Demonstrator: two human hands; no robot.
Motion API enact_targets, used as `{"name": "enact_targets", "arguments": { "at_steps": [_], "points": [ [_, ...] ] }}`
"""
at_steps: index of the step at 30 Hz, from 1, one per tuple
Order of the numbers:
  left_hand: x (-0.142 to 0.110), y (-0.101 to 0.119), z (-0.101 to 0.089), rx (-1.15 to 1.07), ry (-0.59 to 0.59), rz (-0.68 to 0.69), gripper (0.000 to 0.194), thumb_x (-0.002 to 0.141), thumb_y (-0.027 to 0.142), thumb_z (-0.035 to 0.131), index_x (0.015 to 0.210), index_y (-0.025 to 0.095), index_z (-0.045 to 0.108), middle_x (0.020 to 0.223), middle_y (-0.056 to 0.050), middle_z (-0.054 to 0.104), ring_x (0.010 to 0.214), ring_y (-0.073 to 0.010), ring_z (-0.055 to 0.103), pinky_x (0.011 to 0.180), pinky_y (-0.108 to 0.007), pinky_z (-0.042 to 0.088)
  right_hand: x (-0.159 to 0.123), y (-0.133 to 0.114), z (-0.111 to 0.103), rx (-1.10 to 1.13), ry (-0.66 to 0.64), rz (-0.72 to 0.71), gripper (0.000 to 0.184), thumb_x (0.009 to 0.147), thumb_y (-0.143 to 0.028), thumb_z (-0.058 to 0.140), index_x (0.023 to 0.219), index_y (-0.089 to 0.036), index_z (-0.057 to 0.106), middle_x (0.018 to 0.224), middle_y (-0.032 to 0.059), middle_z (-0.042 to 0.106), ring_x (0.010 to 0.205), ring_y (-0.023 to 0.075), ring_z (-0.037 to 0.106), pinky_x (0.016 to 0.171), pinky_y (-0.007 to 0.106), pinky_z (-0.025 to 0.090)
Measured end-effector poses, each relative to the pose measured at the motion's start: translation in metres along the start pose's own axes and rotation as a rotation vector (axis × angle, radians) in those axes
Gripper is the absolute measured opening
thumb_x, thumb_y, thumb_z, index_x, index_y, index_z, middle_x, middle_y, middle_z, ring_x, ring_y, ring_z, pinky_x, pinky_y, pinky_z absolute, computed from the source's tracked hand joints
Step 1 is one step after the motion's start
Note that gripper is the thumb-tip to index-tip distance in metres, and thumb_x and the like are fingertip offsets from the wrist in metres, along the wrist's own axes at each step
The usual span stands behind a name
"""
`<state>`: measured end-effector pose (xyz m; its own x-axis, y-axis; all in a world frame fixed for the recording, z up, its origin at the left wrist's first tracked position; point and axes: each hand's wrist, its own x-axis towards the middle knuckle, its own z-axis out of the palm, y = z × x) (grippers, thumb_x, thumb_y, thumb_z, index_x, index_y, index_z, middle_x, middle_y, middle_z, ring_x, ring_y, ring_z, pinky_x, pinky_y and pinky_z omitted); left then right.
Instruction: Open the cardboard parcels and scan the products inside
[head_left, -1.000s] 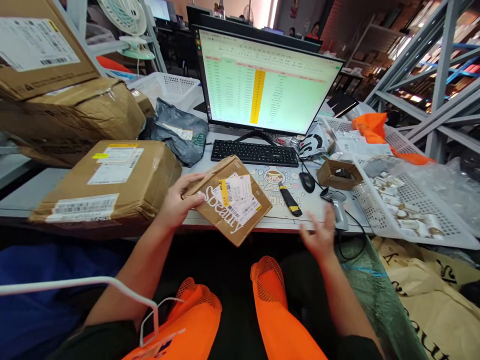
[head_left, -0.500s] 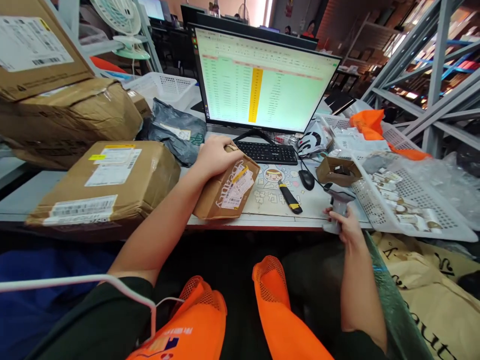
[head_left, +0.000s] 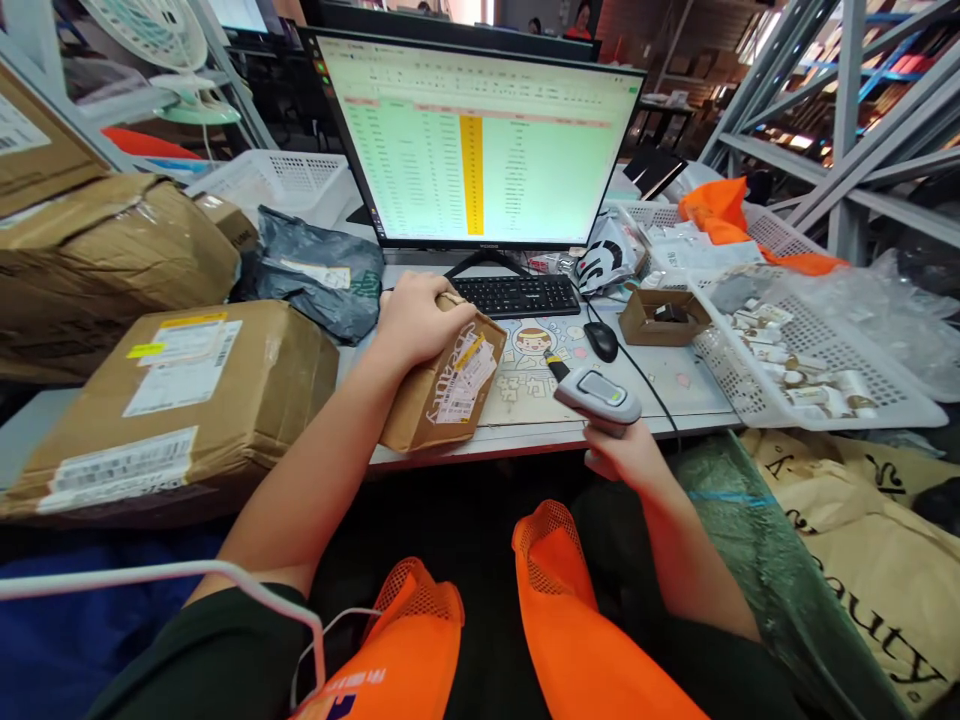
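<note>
Left hand (head_left: 416,318) grasps small carton (head_left: 446,385), tilted on worktop (head_left: 675,385) edge, labels facing right. Right hand (head_left: 626,455) clenched on barcode scanner (head_left: 598,392), aimed toward labels. Scanning step likely; next move calls for lining scanner nose onto barcode.

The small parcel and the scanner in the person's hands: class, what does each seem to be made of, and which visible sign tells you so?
The small parcel under the left hand looks like brown corrugated cardboard, matte, with creased edges and white paper labels stuck on. The scanner in the right hand seems to be moulded plastic, grey with a smooth, slightly glossy shell and rounded seams.
</note>
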<state>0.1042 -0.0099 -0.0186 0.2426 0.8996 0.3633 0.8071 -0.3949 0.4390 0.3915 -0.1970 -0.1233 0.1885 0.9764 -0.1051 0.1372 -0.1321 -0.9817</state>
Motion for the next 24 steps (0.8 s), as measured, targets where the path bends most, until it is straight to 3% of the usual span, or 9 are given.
{"name": "enact_targets", "arguments": {
  "at_steps": [4, 7, 11, 14, 15, 17, 19, 21, 24],
  "points": [
    [-0.021, -0.014, -0.014, -0.093, 0.088, 0.051, 0.028, 0.084, 0.046, 0.060, 0.086, 0.021, 0.071, 0.099, -0.008, 0.071, 0.111, -0.0314, 0.058, 0.103, -0.047, 0.045, 0.045, 0.024, -0.068, -0.178, 0.264, 0.129, 0.047, 0.071, -0.045, 0.084, 0.107, -0.017, 0.070, 0.074, 0.0042, 0.074, 0.062, 0.0210, 0.067, 0.057, 0.032, 0.056],
    [-0.046, -0.021, -0.022, -0.146, 0.175, 0.129, 0.027, 0.082, 0.046, 0.061, 0.088, 0.022, 0.070, 0.105, -0.007, 0.072, 0.112, -0.0311, 0.060, 0.108, -0.049, 0.044, 0.078, 0.046, -0.120, -0.314, 0.343, 0.197, 0.037, 0.076, -0.043, 0.080, 0.100, -0.015, 0.072, 0.088, 0.0114, 0.078, 0.076, 0.0260, 0.074, 0.068, 0.035, 0.060],
    [-0.085, -0.029, -0.032, -0.165, 0.291, 0.210, 0.024, 0.082, 0.044, 0.064, 0.091, 0.022, 0.068, 0.109, -0.008, 0.072, 0.113, -0.0328, 0.062, 0.107, -0.053, 0.045, 0.096, 0.054, -0.145, -0.851, 0.562, 0.153, 0.043, 0.083, -0.043, 0.075, 0.108, -0.008, 0.077, 0.116, 0.0261, 0.075, 0.115, 0.0407, 0.070, 0.099, 0.051, 0.056],
    [-0.108, -0.035, -0.035, -0.153, 0.346, 0.243, 0.021, 0.082, 0.042, 0.066, 0.093, 0.023, 0.066, 0.107, -0.008, 0.071, 0.109, -0.0337, 0.064, 0.104, -0.056, 0.046, 0.112, 0.040, -0.108, -1.084, 0.668, -0.058, 0.046, 0.092, -0.041, 0.063, 0.121, -0.007, 0.076, 0.132, 0.0285, 0.069, 0.127, 0.0429, 0.062, 0.110, 0.058, 0.047],
    [-0.113, -0.036, -0.035, -0.147, 0.355, 0.257, 0.021, 0.082, 0.041, 0.067, 0.094, 0.024, 0.065, 0.107, -0.008, 0.071, 0.109, -0.0340, 0.064, 0.103, -0.057, 0.046, 0.124, 0.033, -0.087, -1.079, 0.612, -0.155, 0.045, 0.094, -0.039, 0.058, 0.124, -0.008, 0.075, 0.132, 0.0261, 0.069, 0.126, 0.0399, 0.062, 0.111, 0.055, 0.047],
    [-0.121, -0.035, -0.035, -0.138, 0.369, 0.288, 0.021, 0.081, 0.038, 0.069, 0.097, 0.026, 0.064, 0.111, -0.008, 0.070, 0.109, -0.0349, 0.064, 0.104, -0.060, 0.046, 0.156, 0.018, -0.038, -1.009, 0.311, -0.306, 0.045, 0.097, -0.036, 0.055, 0.128, -0.010, 0.074, 0.130, 0.0212, 0.072, 0.123, 0.0329, 0.064, 0.112, 0.045, 0.047],
    [-0.129, -0.034, -0.034, -0.130, 0.375, 0.317, 0.022, 0.081, 0.037, 0.070, 0.101, 0.028, 0.063, 0.115, -0.007, 0.069, 0.110, -0.0357, 0.064, 0.103, -0.062, 0.047, 0.196, 0.004, 0.008, -1.010, 0.110, -0.319, 0.047, 0.098, -0.033, 0.052, 0.133, -0.008, 0.071, 0.135, 0.0201, 0.070, 0.128, 0.0306, 0.060, 0.114, 0.040, 0.044],
    [-0.140, -0.034, -0.034, -0.122, 0.376, 0.336, 0.025, 0.082, 0.036, 0.070, 0.105, 0.030, 0.062, 0.117, -0.007, 0.067, 0.111, -0.0363, 0.063, 0.102, -0.064, 0.047, 0.231, -0.005, 0.042, -1.088, 0.065, -0.311, 0.052, 0.099, -0.028, 0.051, 0.144, -0.005, 0.063, 0.150, 0.0208, 0.061, 0.140, 0.0318, 0.050, 0.118, 0.042, 0.038],
    [-0.161, -0.042, -0.041, -0.099, 0.364, 0.326, 0.031, 0.082, 0.034, 0.070, 0.111, 0.032, 0.060, 0.120, -0.008, 0.063, 0.116, -0.0385, 0.062, 0.103, -0.067, 0.048, 0.264, -0.008, 0.068, -1.181, 0.064, -0.289, 0.060, 0.098, -0.024, 0.051, 0.155, -0.003, 0.050, 0.157, 0.0228, 0.054, 0.146, 0.0365, 0.039, 0.120, 0.051, 0.031]
  ]
}}
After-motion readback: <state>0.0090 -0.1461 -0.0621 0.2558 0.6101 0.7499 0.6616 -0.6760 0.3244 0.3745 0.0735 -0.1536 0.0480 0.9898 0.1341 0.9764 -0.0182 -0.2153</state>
